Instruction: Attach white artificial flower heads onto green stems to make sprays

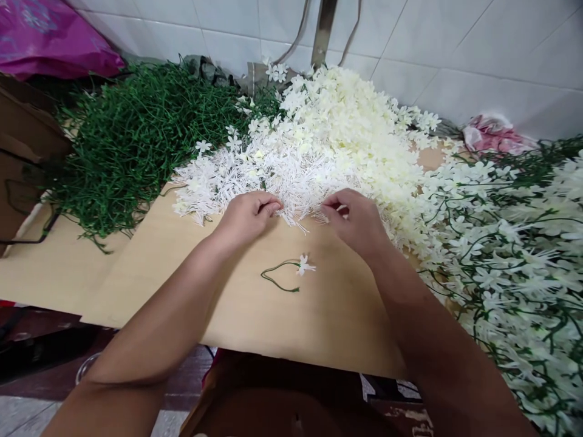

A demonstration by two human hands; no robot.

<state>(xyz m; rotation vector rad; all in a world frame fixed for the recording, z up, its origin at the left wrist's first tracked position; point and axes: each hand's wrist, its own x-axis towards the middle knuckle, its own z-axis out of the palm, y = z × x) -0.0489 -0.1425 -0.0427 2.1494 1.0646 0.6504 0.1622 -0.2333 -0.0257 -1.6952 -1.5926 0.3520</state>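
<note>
My left hand (248, 215) is closed, thumb against the index finger, at the front edge of a heap of thin white artificial stamens (291, 182). Across from it, my right hand (357, 221) pinches at the same heap, its fingertips among the white strands. Whatever lies between the fingers of either hand is too small to make out. On the board (255, 321) between my forearms lies a curved green stem with one white artificial flower (303, 265) at its end. Cream petal pieces (350, 115) are piled behind the stamens.
Green plastic stems (136, 127) form a big mound at the left. Many stemmed white flowers (510, 273) spread over the right side. A cardboard box (27, 152) and a purple bag (54, 42) stand far left; a tiled wall (437, 54) closes the back.
</note>
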